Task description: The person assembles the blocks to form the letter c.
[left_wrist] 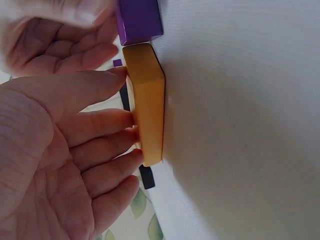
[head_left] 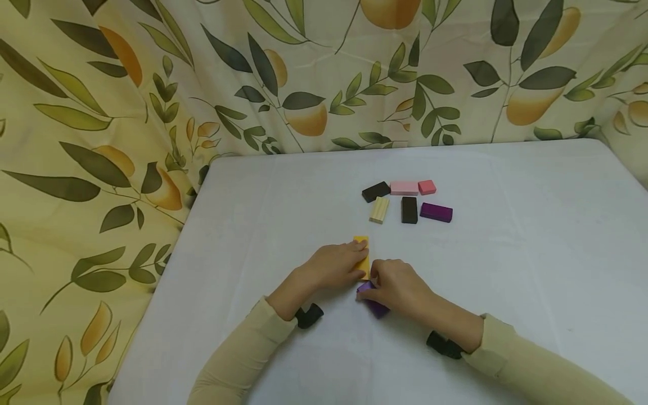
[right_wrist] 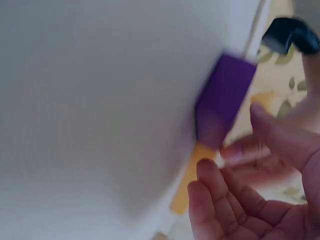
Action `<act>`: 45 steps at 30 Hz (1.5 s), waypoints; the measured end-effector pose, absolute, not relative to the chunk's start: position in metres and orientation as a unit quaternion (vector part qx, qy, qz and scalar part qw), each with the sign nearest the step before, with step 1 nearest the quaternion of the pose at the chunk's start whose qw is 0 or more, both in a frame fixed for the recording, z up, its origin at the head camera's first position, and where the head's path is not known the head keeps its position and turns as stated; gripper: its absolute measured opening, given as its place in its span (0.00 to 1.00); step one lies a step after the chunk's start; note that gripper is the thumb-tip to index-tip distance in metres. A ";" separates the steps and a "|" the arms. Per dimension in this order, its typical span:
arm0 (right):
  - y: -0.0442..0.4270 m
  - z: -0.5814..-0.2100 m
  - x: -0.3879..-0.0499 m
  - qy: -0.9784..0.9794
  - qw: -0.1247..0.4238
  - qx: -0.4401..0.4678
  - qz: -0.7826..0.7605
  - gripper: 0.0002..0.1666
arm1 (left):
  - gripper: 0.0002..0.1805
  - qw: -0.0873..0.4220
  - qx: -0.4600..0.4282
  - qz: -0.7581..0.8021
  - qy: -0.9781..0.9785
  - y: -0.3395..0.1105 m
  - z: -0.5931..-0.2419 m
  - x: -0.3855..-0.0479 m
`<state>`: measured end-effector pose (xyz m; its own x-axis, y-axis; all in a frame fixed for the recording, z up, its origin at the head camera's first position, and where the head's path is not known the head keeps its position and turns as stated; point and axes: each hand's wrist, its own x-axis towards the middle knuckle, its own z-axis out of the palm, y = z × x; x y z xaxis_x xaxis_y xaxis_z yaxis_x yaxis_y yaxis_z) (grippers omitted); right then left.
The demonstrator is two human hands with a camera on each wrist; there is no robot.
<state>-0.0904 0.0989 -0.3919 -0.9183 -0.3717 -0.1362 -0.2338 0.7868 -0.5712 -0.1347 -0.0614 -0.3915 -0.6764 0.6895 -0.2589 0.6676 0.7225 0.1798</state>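
Observation:
In the head view, the left hand (head_left: pixel 336 264) rests its fingertips on a yellow block (head_left: pixel 361 270). The left wrist view shows its thumb and fairly straight fingers against one face of the yellow block (left_wrist: pixel 150 110). A purple block (head_left: pixel 377 308) lies slanted, its end close to the yellow one. Over it is the right hand (head_left: pixel 402 287), thumb across the block's end and fingers loosely bent by the yellow block's corner. The right wrist view shows a wide gap between the thumb and fingers, beside the purple block (right_wrist: pixel 227 95); whether they touch it is unclear.
Farther back on the white table (head_left: pixel 283 214) lie two dark blocks (head_left: pixel 376 192) (head_left: pixel 409 210), a light pink block (head_left: pixel 404 188), a coral block (head_left: pixel 427 187), a pale wooden block (head_left: pixel 379 210) and a dark purple block (head_left: pixel 436 212). Behind hangs a leaf-patterned curtain (head_left: pixel 202 73).

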 end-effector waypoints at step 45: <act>0.146 -0.385 -0.230 0.927 0.042 -0.312 -0.202 0.18 | 0.26 0.157 0.371 0.005 0.915 -0.058 -0.393 -0.137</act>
